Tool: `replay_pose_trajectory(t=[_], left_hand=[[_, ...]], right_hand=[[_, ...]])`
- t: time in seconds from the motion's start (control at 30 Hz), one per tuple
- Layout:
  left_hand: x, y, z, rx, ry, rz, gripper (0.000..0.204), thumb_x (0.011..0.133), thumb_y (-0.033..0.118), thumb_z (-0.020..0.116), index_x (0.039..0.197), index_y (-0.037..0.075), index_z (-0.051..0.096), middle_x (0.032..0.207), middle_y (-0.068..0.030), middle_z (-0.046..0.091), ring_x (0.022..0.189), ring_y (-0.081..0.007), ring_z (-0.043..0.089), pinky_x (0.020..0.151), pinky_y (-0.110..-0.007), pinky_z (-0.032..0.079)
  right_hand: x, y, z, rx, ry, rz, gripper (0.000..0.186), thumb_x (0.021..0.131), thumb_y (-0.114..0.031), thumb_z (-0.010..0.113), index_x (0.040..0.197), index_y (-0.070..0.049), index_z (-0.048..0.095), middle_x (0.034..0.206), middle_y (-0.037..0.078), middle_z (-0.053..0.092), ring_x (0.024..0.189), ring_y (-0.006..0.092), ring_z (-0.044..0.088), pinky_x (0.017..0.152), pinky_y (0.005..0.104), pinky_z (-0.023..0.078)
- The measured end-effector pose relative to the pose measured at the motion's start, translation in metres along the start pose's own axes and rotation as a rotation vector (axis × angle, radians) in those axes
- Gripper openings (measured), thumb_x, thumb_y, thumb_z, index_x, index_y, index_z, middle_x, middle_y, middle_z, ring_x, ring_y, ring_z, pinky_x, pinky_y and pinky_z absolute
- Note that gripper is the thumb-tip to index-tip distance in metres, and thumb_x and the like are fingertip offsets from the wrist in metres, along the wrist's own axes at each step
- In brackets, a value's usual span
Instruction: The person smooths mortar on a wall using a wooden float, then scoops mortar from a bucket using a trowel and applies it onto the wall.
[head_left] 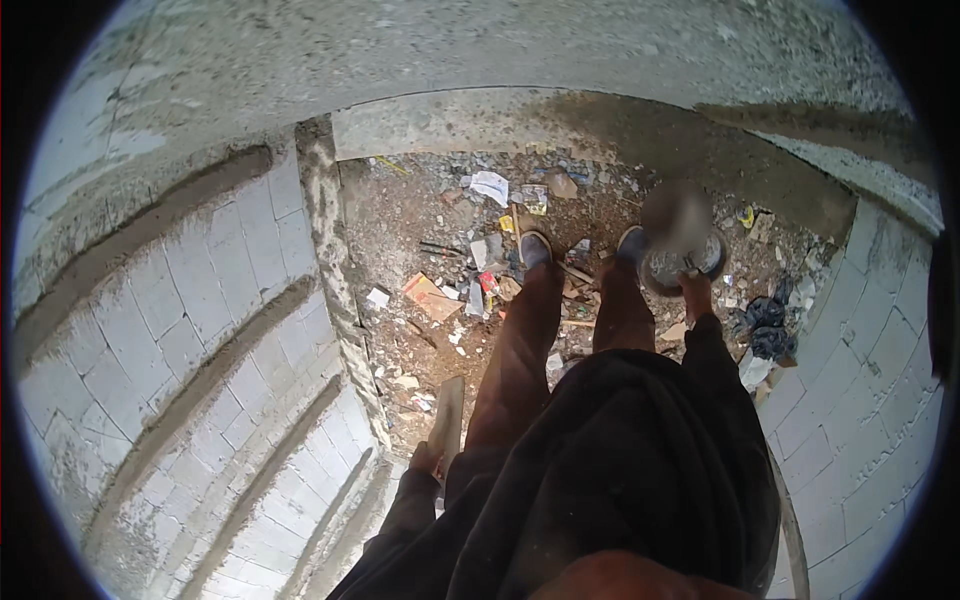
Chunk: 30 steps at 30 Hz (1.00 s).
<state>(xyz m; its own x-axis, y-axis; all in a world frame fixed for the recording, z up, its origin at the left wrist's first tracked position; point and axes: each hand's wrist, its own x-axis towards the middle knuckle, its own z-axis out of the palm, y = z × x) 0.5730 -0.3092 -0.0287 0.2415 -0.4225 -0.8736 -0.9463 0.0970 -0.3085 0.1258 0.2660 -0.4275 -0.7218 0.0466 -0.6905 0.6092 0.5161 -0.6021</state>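
My left hand point(427, 458) is low at the left, beside my leg. Its fingers are closed on a flat, straight-edged grey-brown board point(449, 412) that points forward. On the right, my right hand point(697, 292) reaches down, its fingers closed at the near side of a round bucket point(655, 277). Something grey lies inside the bucket. A dark, blurred round patch covers its far side, so I cannot make out what is there. The exact grip of the right fingers is small and hard to see.
My shoes point(535, 248) stand on rubble-strewn ground with paper scraps, broken tile point(431, 298) and sticks. Black plastic bags point(768, 328) lie by the right block wall point(850, 370). A block wall with mortar bands point(200, 300) rises at left; a concrete beam point(450, 120) crosses ahead.
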Motion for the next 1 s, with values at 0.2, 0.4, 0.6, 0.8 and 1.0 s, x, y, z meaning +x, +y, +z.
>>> replay_pose_trajectory(t=[0.2, 0.4, 0.6, 0.8, 1.0], left_hand=[[-0.001, -0.085, -0.042, -0.347, 0.087, 0.027, 0.040, 0.092, 0.022, 0.078, 0.115, -0.001, 0.056, 0.075, -0.0131, 0.064, 0.052, -0.0249, 0.062, 0.044, -0.042, 0.049], [0.059, -0.130, -0.094, -0.513, 0.228, 0.089, 0.048, 0.087, 0.030, 0.087, 0.116, -0.002, 0.066, 0.090, -0.0173, 0.074, 0.067, -0.0277, 0.072, 0.055, -0.046, 0.055], [0.065, -0.137, -0.163, -0.546, 0.372, 0.229, 0.053, 0.084, 0.018, 0.088, 0.129, -0.003, 0.069, 0.118, -0.0257, 0.079, 0.109, -0.0411, 0.077, 0.094, -0.047, 0.060], [0.044, -0.147, -0.245, -0.666, 0.517, 0.416, 0.048, 0.087, 0.004, 0.082, 0.133, 0.001, 0.068, 0.118, -0.0226, 0.079, 0.108, -0.0326, 0.077, 0.097, -0.043, 0.058], [0.079, -0.137, -0.374, -0.459, 0.575, 0.497, 0.048, 0.088, 0.002, 0.081, 0.134, 0.002, 0.068, 0.117, -0.0202, 0.078, 0.107, -0.0304, 0.076, 0.097, -0.042, 0.058]], right_hand=[[-0.083, -0.093, 0.003, -0.196, 0.029, 0.060, 0.045, 0.092, -0.033, 0.081, 0.115, 0.005, 0.077, 0.113, 0.018, 0.080, 0.102, 0.0306, 0.075, 0.087, 0.0454, 0.056], [-0.148, -0.193, 0.067, 0.262, 0.268, 0.227, 0.035, 0.092, -0.032, 0.078, 0.101, 0.001, 0.074, 0.092, 0.007, 0.069, 0.078, 0.0207, 0.062, 0.067, 0.0448, 0.048], [-0.179, -0.284, 0.161, 0.578, 0.293, 0.275, 0.022, 0.097, -0.029, 0.077, 0.094, -0.010, 0.066, 0.084, 0.004, 0.058, 0.071, 0.0214, 0.058, 0.064, 0.0444, 0.050], [-0.169, -0.321, 0.253, 0.763, 0.150, 0.410, 0.036, 0.113, -0.041, 0.047, 0.108, -0.007, 0.058, 0.095, 0.017, 0.062, 0.089, 0.0386, 0.063, 0.083, 0.0616, 0.056], [-0.202, -0.379, 0.370, -0.201, 0.109, 0.023, 0.047, 0.090, -0.030, 0.074, 0.120, 0.005, 0.065, 0.114, 0.029, 0.071, 0.111, 0.0487, 0.069, 0.095, 0.0546, 0.056]])
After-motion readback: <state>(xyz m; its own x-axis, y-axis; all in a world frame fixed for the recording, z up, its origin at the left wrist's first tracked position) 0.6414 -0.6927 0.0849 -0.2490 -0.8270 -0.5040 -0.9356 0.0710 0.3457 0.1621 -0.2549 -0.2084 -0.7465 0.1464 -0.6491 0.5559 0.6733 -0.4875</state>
